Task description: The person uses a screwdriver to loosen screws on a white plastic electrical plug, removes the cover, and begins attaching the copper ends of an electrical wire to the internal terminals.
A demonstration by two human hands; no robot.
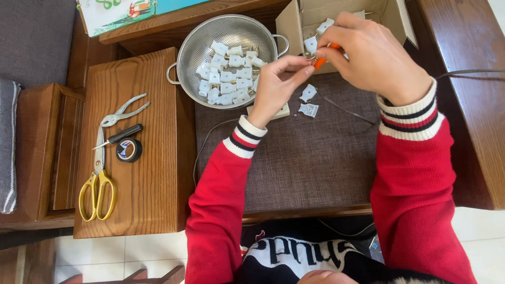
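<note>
Over the tabletop, just right of the metal colander of white plug parts, both hands meet. The right hand grips an orange-handled screwdriver, stiff and light, best pinched at its handle. The left hand pinches something tiny at the tip (probably a screw, too small to tell), wrist resting low, right wrist raised.

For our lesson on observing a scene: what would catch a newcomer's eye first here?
Two hands in red sleeves meet at top centre: the right hand holds an orange-handled screwdriver against a small part in the left hand. Beside them, a metal colander holds white plug parts. Yellow-handled scissors lie far left.
</note>
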